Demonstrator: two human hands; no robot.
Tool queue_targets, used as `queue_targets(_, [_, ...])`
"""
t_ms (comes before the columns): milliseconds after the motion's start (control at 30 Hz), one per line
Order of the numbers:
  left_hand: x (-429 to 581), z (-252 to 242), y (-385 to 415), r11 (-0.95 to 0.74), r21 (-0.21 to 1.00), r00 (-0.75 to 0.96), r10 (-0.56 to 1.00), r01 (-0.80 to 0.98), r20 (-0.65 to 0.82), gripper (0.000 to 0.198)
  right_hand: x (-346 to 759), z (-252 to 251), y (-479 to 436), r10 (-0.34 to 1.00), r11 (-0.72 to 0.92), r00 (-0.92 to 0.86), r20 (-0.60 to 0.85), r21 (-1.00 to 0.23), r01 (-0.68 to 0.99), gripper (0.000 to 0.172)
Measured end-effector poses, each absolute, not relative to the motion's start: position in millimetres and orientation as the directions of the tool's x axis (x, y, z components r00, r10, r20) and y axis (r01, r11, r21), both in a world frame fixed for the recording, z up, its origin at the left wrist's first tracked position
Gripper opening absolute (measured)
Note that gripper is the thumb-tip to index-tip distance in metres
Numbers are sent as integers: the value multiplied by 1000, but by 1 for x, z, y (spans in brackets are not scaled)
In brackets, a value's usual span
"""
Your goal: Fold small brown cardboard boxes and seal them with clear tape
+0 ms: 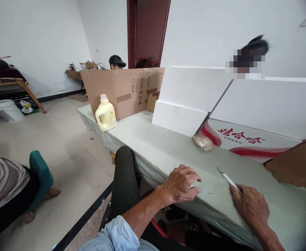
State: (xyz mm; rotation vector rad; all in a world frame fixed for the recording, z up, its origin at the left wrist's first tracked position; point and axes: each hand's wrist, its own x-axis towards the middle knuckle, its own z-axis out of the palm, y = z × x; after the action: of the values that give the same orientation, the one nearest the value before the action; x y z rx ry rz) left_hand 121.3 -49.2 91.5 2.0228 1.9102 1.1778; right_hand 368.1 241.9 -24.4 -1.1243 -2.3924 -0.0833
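My left hand [181,184] rests palm down on the near edge of the pale table [168,150], its fingers loosely curled and holding nothing. My right hand [249,204] lies on the table further right, its fingers closed on the end of a thin white pen-like tool [227,178] that points away from me. A small clear bag of brownish stuff [204,142] sits on the table beyond both hands.
White foam boards [194,94] and a printed white-and-red box [247,139] line the table's far side, with a brown cardboard screen [124,90] and a yellow bottle [105,113] at the left. Two people sit behind the screens. Another person sits at my left on a teal stool [40,170].
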Motion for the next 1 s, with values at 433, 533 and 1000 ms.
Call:
queue_targets(433, [54, 62, -33, 105, 664, -373, 885, 741, 277, 24, 353, -16, 268, 745, 656, -553, 374, -259, 709, 45])
queue_targets(533, [44, 55, -30, 140, 676, -415, 871, 724, 264, 24, 328, -10, 263, 683, 719, -601, 415, -239, 652, 41])
queue_targets(1000, [-29, 32, -28, 244, 653, -520, 811, 717, 269, 21, 165, -11, 216, 141, 989, -841, 523, -38, 142, 37])
